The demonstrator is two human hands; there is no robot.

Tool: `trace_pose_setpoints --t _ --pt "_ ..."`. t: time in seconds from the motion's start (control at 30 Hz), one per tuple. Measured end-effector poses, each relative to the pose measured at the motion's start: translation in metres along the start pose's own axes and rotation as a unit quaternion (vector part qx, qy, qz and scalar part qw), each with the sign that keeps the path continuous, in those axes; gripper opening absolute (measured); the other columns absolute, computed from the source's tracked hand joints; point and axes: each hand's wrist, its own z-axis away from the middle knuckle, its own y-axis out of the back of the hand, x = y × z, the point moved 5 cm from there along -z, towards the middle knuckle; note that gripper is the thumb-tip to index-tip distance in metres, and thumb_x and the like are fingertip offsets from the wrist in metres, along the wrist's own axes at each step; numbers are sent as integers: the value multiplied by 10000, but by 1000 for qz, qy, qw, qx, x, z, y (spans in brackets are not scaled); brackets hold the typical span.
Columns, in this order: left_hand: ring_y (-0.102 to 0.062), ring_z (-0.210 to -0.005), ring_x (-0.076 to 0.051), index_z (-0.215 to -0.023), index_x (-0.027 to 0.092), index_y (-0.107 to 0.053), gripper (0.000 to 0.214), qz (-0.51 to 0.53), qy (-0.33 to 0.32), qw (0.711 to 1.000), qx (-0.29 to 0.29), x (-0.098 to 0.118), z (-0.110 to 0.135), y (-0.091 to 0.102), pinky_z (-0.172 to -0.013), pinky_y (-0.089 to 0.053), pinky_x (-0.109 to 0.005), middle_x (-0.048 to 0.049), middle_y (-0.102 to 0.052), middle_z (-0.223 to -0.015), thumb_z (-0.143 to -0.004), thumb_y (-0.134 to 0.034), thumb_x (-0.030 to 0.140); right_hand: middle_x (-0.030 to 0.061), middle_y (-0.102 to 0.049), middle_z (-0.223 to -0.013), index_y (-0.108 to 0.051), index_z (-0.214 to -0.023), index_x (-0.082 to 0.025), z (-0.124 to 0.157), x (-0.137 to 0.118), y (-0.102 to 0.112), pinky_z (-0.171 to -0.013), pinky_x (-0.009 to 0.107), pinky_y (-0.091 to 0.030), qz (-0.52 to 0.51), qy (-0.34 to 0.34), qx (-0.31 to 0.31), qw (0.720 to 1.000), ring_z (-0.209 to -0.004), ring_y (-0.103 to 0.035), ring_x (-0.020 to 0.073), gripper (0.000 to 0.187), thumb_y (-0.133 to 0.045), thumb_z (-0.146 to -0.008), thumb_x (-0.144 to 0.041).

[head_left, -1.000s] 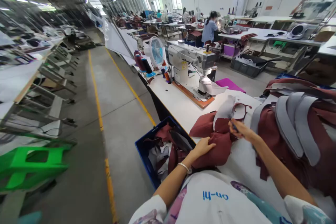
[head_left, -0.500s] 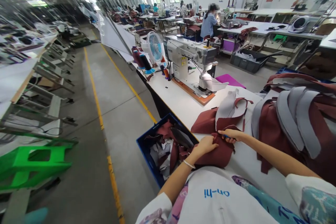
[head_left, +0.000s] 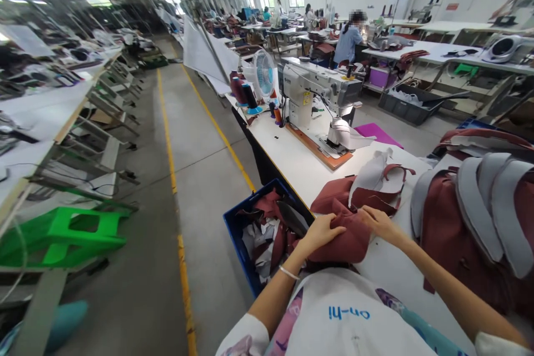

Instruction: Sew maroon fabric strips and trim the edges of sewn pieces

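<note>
Both hands work one maroon fabric piece (head_left: pixel 348 233) at the near edge of the surface (head_left: pixel 300 169): the left hand (head_left: pixel 321 232) pinches its edge, the right hand (head_left: pixel 377 221) presses flat (fingers together). A large stack (head_left: pixel 467 222) beside it looks unhandled, so most remains.

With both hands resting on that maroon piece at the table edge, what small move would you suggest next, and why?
Probably lift its near edge with the left hand while the right hand pins it, since the maroon piece lies bunched and overhangs the blue bin.
</note>
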Motion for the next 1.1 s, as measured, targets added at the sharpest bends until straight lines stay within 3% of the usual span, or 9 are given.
trace_pose_setpoints --t 0.13,0.3,0.37,0.5,0.73,0.83,0.93,1.0,1.1 --pt "-541 -701 -155 -834 155 -611 401 68 -42 996 51 20 18 43 -605 -326 -252 -14 -636 -788 -824 -579 554 13 -604 -682 -575 -885 -232 17 -29 3 -614 279 -422 147 84 16 986 -655 -595 207 413 -410 -900 -609" --pt "-519 -756 -148 -853 149 -620 344 143 -73 987 22 40 27 75 -660 -354 -230 3 -613 -820 -813 -616 491 47 -657 -778 -549 -1114 -228 15 -57 4 -650 288 -378 239 140 -13 961 -730 -634 246 422 -339 -958 -560" --pt "-504 -747 -143 -857 146 -629 346 149 -73 986 9 41 28 79 -655 -350 -227 7 -601 -807 -808 -620 488 49 -657 -786 -531 -1125 -225 12 -65 6 -639 284 -359 263 159 -22 951 -708 -627 236 425 -319 -967 -559" --pt "-490 -749 -136 -919 146 -642 351 147 -101 984 -1 42 29 81 -673 -350 -228 15 -591 -811 -811 -620 479 24 -613 -675 -523 -918 -230 6 -73 7 -575 271 -300 307 184 -41 933 -630 -600 222 400 -341 -953 -584" --pt "-465 -739 -132 -930 145 -649 366 136 -107 985 -21 42 28 80 -663 -354 -222 16 -560 -793 -812 -620 490 31 -651 -722 -530 -895 -234 3 -84 8 -574 263 -301 339 229 -30 912 -612 -597 198 389 -369 -948 -583" --pt "-467 -747 -131 -966 145 -652 373 149 -122 981 -33 45 30 82 -683 -364 -222 17 -565 -801 -811 -627 484 14 -610 -652 -520 -834 -232 5 -86 15 -570 262 -322 320 230 -15 919 -560 -564 182 421 -323 -956 -583" --pt "-487 -769 -138 -993 141 -652 398 171 -124 977 -35 46 33 86 -703 -379 -227 15 -583 -826 -805 -636 491 25 -594 -660 -505 -907 -224 9 -84 33 -602 281 -367 265 194 97 940 -607 -574 207 407 -296 -958 -569" --pt "-509 -794 -149 -999 137 -654 413 186 -123 974 -35 45 34 91 -722 -396 -234 8 -605 -858 -801 -639 499 29 -597 -689 -475 -906 -218 12 -78 39 -611 286 -379 216 148 147 954 -641 -573 214 373 -410 -913 -585" --pt "-549 -822 -170 -1004 136 -660 420 195 -127 972 -32 43 35 102 -756 -430 -254 -3 -634 -878 -802 -640 504 -7 -544 -704 -416 -801 -221 12 -73 23 -583 255 -375 90 121 81 985 -627 -507 163 402 -626 -796 -563"
